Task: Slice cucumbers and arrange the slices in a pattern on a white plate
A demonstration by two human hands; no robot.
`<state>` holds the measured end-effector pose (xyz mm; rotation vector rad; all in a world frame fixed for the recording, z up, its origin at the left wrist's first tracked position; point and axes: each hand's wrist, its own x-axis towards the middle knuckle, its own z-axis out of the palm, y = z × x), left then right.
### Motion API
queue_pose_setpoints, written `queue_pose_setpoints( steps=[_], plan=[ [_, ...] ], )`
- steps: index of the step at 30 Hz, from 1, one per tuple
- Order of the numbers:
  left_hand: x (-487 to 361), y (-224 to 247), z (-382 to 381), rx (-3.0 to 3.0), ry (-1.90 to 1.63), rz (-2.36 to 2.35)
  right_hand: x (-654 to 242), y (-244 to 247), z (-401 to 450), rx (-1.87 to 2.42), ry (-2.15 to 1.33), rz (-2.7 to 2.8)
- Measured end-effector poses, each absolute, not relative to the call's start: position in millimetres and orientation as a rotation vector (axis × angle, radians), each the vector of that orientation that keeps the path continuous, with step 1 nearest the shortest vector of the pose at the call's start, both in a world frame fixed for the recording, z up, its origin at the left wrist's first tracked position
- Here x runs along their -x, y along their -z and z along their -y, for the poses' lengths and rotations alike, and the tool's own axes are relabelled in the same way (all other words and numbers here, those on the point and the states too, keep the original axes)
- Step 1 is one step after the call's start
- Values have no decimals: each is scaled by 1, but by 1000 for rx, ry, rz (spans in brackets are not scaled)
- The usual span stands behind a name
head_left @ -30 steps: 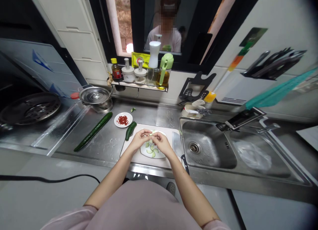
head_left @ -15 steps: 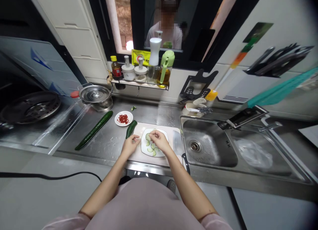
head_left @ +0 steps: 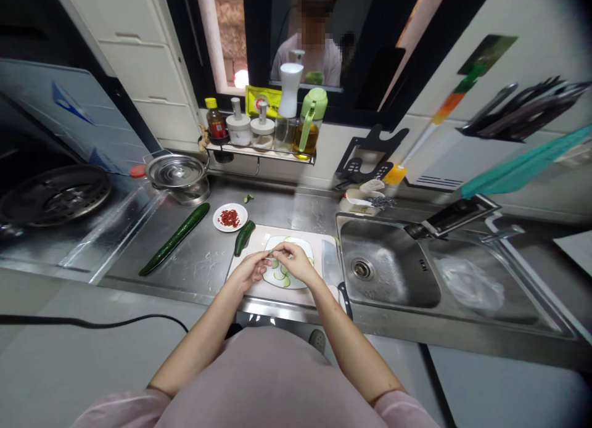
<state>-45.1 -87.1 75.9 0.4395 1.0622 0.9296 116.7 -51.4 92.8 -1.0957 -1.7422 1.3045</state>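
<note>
My left hand (head_left: 250, 271) and my right hand (head_left: 293, 261) meet above a white plate (head_left: 303, 271). Their fingertips pinch a thin cucumber slice (head_left: 271, 254), seen nearly edge-on and mostly covered by the fingers. Several curved cucumber slices (head_left: 283, 277) lie spread on the plate, which rests on a pale cutting board (head_left: 319, 240). A cut piece of cucumber (head_left: 244, 238) lies at the board's left edge, just beyond my left hand. On the board's right side lies a knife (head_left: 329, 261), its dark handle pointing toward me.
Farther left are a whole cucumber (head_left: 176, 238), a small plate (head_left: 217, 221) of chopped red pieces and a lidded steel pot (head_left: 178, 172). The sink (head_left: 388, 261) borders the board on the right. A seasoning rack (head_left: 263, 153) hangs behind.
My left hand has moved right and up to join my right hand at the slice. My right hand has shifted slightly left, lifting the slice from above the plate's middle.
</note>
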Motion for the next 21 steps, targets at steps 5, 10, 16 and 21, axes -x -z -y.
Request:
queue_pose_setpoints(
  steps=[5,10,16,21],
  plan=[
    [42,-78,88,-484,-1012,-1094,-119,-90,55,1164,-1251,1711],
    [40,-83,87,-569,-1081,-1136,-120,-89,56,1161,-1318,1667],
    [37,-88,88,-614,-1193,-1217,-119,-91,60,1135,-1339,1655],
    [33,-93,91,-727,-1291,-1241,-118,-94,63,1127,-1310,1656]
  ],
)
